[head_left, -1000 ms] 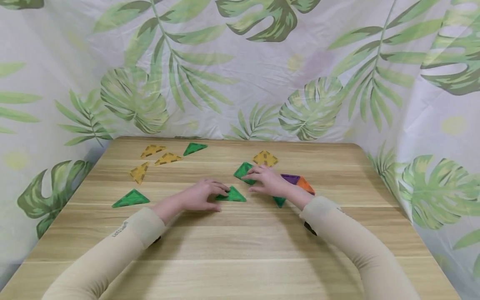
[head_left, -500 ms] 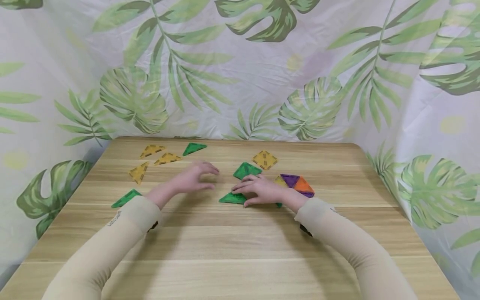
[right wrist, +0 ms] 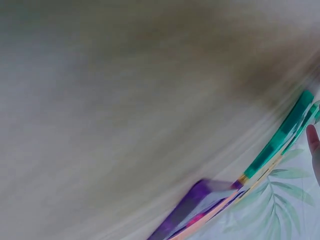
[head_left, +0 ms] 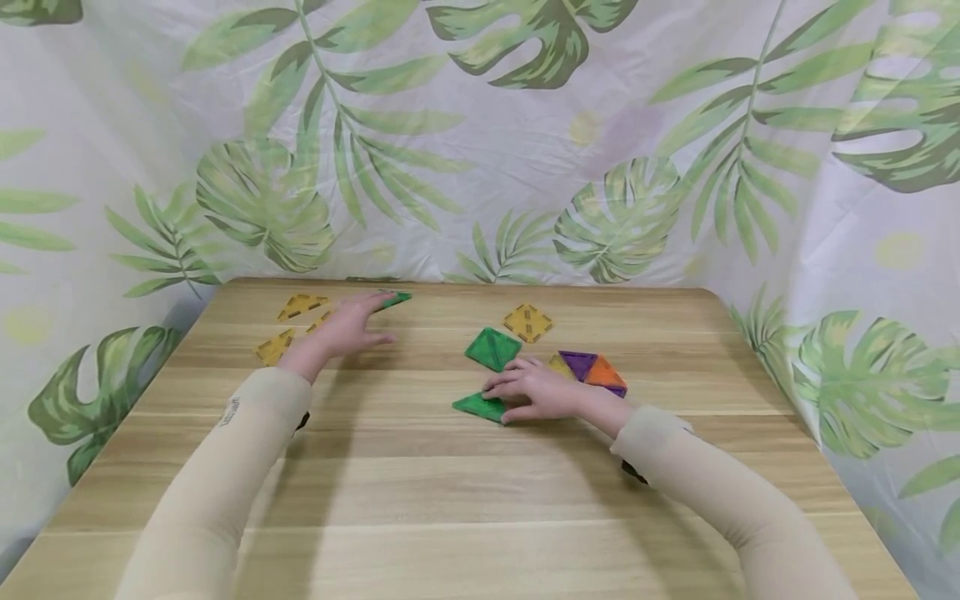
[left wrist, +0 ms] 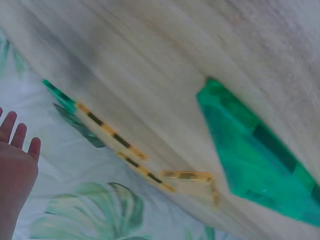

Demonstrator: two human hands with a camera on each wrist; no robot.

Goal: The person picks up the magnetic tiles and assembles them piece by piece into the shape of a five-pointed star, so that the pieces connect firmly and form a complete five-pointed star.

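In the head view my right hand [head_left: 543,392] holds a green triangular magnetic tile [head_left: 476,406] by its edges, fingertips over the top and thumb at the near side. My left hand [head_left: 348,325] reaches to the back left with extended fingers, its fingertips overlapping another green triangle tile [head_left: 397,299]. Yellow triangle tiles [head_left: 273,347] lie around that wrist, one partly covered by the hand. Another green triangle [left wrist: 250,155] shows large in the left wrist view; the left arm hides it in the head view.
Two green triangles joined as a diamond [head_left: 492,348] lie mid-table, with a yellow diamond [head_left: 528,322] behind. A cluster of purple, orange and yellow tiles [head_left: 603,371] sits beyond the right hand. A leaf-print cloth [head_left: 517,167] hangs behind the wooden table [head_left: 420,517].
My left hand has left the middle green tile and moved to the back left. My right hand has moved from the green diamond to that tile, turning it and drawing it nearer and rightward.
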